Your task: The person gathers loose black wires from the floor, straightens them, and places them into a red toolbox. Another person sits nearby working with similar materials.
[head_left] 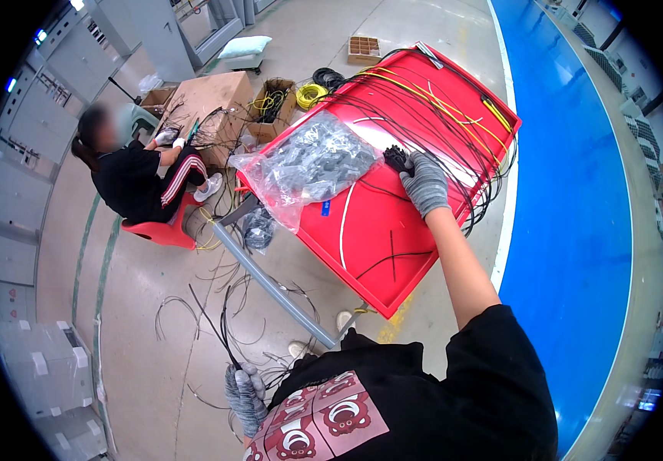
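Note:
My left hand (245, 392), in a grey knit glove, is low at the left, closed around a few black cables (224, 330) that stick up out of the fist. Over the red tray table (377, 246) my right hand (426, 184), also gloved in grey, has its fingers curled on a clump of black cable ends (397, 158). The palm hides part of that clump. Just left of it lies a clear plastic bag (312, 157) full of dark grey parts. Long black and yellow cables (431, 96) stretch across the far side of the tray.
At the left a person (128, 165) sits on a red chair (159, 233), working with cables at a large cardboard box (212, 107). A grey pipe (270, 284) runs along the table's near left side. Loose cables (232, 300) litter the floor. A blue floor strip (570, 230) lies right.

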`<state>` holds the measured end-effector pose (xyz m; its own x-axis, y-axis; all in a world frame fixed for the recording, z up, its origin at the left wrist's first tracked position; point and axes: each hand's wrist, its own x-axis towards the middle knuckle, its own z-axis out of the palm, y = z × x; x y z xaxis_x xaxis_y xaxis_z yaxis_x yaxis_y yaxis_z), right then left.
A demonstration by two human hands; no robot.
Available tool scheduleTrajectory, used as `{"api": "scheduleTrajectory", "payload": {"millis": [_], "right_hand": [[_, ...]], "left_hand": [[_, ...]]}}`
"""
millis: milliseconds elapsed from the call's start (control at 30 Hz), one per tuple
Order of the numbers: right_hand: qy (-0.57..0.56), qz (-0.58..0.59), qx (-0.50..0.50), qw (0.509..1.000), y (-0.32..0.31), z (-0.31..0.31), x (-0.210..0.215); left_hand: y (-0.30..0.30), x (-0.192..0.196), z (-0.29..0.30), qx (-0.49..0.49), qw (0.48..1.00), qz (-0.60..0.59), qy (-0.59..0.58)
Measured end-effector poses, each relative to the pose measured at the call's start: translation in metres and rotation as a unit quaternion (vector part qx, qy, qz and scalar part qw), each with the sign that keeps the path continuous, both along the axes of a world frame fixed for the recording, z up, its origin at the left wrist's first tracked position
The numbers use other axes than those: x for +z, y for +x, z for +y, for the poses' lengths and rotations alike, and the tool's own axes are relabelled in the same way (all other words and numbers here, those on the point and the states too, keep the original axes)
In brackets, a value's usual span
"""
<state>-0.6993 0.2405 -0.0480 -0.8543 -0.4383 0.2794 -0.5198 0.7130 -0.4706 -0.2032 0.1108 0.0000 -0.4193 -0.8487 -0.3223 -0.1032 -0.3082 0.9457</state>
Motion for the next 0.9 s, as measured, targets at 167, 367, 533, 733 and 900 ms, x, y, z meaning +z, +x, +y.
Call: {"api": "scheduleTrajectory", "payload": {"millis": [167, 367, 533, 733, 900], "right_hand": [[-0.148, -0.168, 0.033, 0.974, -0.024, 0.017, -0.030], [-0.147, -0.228, 0.037, 0.962, -0.005, 0.020, -0.012], [-0.139, -0.215, 0.020, 0.966, -0.002, 0.017, -0.010], [-0.113, -0.072, 0.023, 0.991, 0.009, 0.017, 0.000], [-0.146, -0.150, -0.018, 0.978, 0.014, 0.013, 0.008]], "left_hand": [[0.002, -0.004, -0.001, 0.003, 1.000, -0.003, -0.003], [0.003, -0.001, 0.000, 0.006, 1.000, -0.006, 0.013], [0.002, -0.002, 0.000, -0.006, 1.000, 0.001, 0.009], [0.003, 0.001, 0.003, 0.011, 1.000, -0.007, 0.018], [0.006, -0.001, 0.005, 0.016, 1.000, -0.011, 0.014]]}}
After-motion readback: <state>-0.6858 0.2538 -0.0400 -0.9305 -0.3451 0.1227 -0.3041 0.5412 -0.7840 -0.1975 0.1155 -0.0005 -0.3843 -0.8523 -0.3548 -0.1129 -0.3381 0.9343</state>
